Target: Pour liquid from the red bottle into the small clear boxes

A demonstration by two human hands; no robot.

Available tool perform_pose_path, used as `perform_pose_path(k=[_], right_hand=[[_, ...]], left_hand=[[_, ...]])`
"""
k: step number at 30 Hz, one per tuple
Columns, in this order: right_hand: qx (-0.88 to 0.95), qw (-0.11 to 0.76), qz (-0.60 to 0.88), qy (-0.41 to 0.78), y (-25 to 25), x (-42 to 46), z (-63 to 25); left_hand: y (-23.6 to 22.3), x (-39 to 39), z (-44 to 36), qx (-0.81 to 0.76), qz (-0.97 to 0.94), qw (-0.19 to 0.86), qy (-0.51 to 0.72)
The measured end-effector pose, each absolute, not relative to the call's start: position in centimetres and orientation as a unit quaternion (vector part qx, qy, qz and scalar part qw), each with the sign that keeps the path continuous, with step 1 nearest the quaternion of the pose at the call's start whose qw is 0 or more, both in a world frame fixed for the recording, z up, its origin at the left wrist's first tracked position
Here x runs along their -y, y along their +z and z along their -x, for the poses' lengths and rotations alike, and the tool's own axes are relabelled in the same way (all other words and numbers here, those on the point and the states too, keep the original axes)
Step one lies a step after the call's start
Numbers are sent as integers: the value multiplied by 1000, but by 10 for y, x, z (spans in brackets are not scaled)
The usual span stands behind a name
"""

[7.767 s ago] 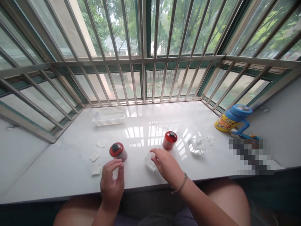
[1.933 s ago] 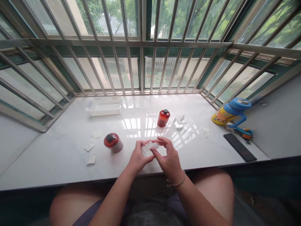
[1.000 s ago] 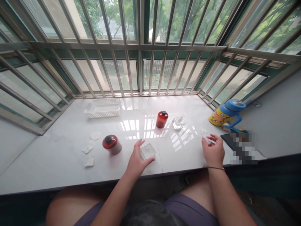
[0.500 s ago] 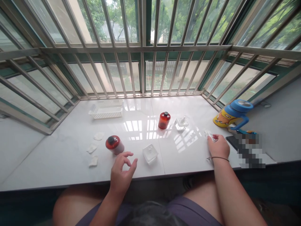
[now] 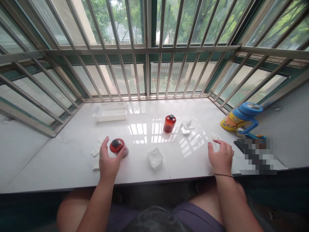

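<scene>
Left hand (image 5: 111,149), fingers spread wide, is at the near bottle (image 5: 117,146), which stands capped on the table (image 5: 60,164); contact cannot be told. Right hand (image 5: 213,143), fingers curved apart and seemingly unladen, is beside a white scrap (image 5: 214,137). Near jar (image 5: 154,158) and capped far bottle (image 5: 170,124) appear already set down, unheld.
</scene>
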State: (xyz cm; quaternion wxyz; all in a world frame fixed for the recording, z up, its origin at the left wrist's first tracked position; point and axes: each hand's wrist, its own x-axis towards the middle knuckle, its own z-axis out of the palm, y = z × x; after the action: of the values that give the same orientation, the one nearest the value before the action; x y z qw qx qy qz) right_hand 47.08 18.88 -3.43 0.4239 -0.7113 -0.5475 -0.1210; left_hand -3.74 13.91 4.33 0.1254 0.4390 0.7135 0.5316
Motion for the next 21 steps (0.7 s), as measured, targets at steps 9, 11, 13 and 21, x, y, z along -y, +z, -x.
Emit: perform_pose_path(k=[9, 11, 13, 21], right_hand=[[627, 433, 645, -52, -29, -151, -393], [651, 433, 623, -29, -25, -145, -377], [675, 434, 596, -4, -21, -140, -360], [718, 451, 518, 114, 5, -113, -289]], left_hand=[[28, -156, 46, -648, -490, 242, 531], [27, -152, 39, -624, -512, 267, 526], [26, -148, 31, -601, -533, 289, 520], [28, -141, -6, -591, -551, 246, 536]])
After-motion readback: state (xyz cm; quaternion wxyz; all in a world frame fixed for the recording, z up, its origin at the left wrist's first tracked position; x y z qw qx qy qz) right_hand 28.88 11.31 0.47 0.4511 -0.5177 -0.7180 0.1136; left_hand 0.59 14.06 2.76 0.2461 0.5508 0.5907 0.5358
